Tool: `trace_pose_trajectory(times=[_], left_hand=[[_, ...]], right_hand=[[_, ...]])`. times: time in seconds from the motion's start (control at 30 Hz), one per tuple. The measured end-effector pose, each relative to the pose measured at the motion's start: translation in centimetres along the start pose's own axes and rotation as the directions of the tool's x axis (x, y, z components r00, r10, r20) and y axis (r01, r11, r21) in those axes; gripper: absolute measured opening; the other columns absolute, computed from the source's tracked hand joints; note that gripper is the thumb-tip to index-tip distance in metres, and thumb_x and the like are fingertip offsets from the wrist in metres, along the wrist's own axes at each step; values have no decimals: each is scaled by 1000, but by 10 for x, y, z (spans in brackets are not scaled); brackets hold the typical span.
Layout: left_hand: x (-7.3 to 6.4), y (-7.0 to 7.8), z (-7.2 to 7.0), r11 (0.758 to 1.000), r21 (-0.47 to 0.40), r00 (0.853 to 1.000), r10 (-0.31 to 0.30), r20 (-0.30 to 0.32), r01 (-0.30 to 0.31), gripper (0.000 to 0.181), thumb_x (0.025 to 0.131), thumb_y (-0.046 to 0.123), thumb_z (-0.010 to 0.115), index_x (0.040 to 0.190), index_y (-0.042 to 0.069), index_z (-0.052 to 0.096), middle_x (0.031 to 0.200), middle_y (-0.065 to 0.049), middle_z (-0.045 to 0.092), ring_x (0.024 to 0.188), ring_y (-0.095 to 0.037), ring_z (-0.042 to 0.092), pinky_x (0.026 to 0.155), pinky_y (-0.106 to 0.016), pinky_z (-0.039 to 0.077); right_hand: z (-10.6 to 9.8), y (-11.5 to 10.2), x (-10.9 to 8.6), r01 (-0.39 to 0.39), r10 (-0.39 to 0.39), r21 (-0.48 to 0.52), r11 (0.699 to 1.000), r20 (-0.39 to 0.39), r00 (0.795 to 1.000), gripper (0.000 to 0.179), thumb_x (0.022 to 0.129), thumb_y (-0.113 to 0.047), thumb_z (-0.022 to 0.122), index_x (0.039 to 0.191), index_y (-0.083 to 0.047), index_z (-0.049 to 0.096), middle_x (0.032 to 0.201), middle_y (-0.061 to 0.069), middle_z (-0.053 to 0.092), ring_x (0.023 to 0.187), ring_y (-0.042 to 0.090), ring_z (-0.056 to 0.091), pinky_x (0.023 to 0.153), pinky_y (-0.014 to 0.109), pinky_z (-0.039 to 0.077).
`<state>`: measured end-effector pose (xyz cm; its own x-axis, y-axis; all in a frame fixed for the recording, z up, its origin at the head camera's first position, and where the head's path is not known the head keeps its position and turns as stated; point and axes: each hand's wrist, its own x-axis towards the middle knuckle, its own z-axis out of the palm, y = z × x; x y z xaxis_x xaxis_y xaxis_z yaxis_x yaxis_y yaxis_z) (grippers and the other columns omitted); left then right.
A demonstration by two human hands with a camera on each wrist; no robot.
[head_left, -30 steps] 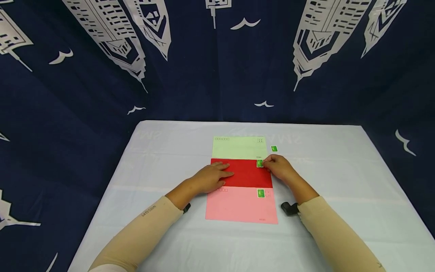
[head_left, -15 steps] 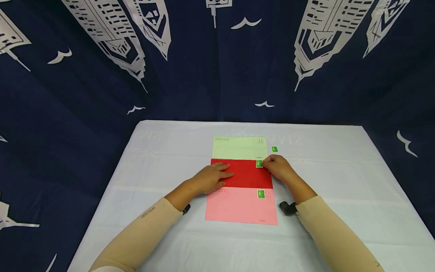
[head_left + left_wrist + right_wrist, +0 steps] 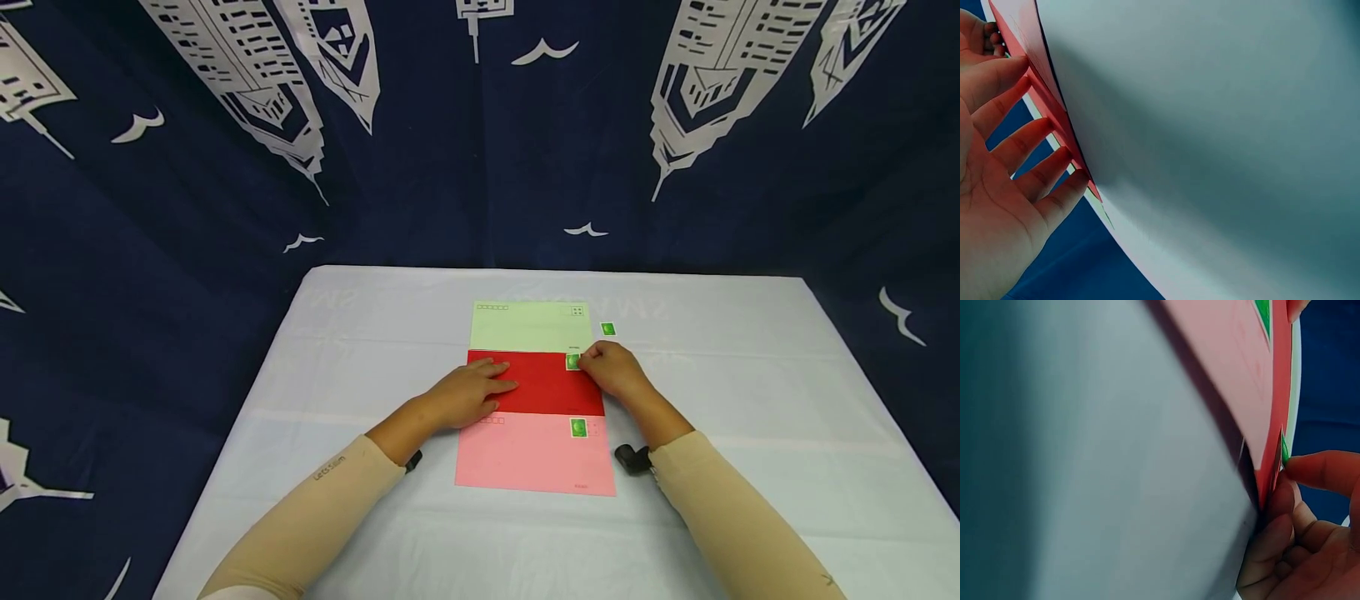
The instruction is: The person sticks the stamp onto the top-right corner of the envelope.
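Observation:
A red envelope (image 3: pixel 543 387) lies between a green envelope (image 3: pixel 528 329) and a pink envelope (image 3: pixel 532 462). My left hand (image 3: pixel 459 395) rests with spread fingers on the left part of the red one; the left wrist view shows the fingertips (image 3: pixel 1079 178) along its surface. At its upper right corner my right hand (image 3: pixel 617 368) pinches a green stamp (image 3: pixel 572 362) by the right edge. In the right wrist view the stamp (image 3: pixel 1284 449) stands tilted up from the red paper between thumb and finger. Another green stamp (image 3: pixel 578 427) lies on the pink envelope.
A loose green stamp (image 3: pixel 608 329) lies on the white tablecloth (image 3: pixel 720 350), just right of the green envelope. Dark blue patterned cloth (image 3: pixel 480 167) hangs behind the table. A black wrist camera (image 3: pixel 632 459) sits by the right sleeve.
Very little differs. The right hand's stamp has shifted slightly left over the red envelope's corner. The left hand keeps its place.

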<state>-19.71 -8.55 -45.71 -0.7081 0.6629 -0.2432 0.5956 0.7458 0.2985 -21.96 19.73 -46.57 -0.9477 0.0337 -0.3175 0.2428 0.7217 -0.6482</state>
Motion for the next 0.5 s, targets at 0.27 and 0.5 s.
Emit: trace_pose_trajectory(times=[0.27,0.5], left_hand=[[-1,1,-2,1000,-11,1000,5,-2,-5,50,102,26,60,150,23,50,166,-5,34,156,-30,27,126,-47,28],[-2,1,-1,1000,-22,1000,11,-8,-12,49,102,25,59,150,22,51,165,-6,35,155,-31,27,126,-47,28]], right_hand=[[1,-1,1,30,-31,-38,999,-21,999,24,97,-23,54,97,-2,64,89,12,64,81,22,54,61,26,42],[4,1,2,47,-50,-70,996,-35,998,20,95,-21,55,93,-2,63,83,10,63,78,22,55,60,26,42]])
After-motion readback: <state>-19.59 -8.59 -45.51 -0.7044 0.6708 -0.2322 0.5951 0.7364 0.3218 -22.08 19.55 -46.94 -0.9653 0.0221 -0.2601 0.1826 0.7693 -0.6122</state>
